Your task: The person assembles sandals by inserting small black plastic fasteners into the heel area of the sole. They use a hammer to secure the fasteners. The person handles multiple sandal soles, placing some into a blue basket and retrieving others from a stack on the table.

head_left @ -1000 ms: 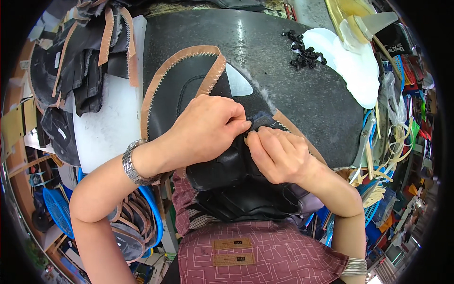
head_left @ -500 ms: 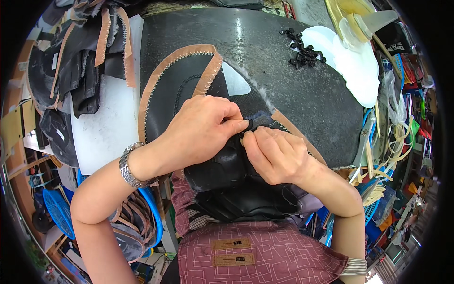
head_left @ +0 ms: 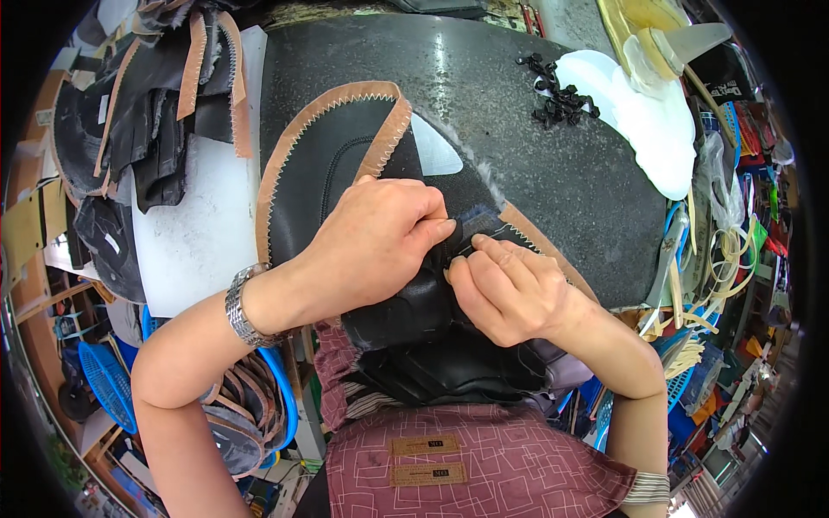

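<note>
On feed I count 1 blk upper, at table's near edge, directly under both hands; neither nearer. Long axis unclear, pc folded. L hand pinches upper, thumb to forefinger. R hand curled just beside; can't tell if gripping. Toward table's far-R corner: 1 heap small blk pcs, uncountable, against 1 wht sheet.

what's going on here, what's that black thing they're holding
A person is working bare-handed on a black, leather-like piece with tan edging in zigzag stitching, lying partly on a dark table. The left grip pinches the black material; the right grip is close beside, fingertips at the same area. Similar pieces lie at upper left, small black bits at upper right.
</note>
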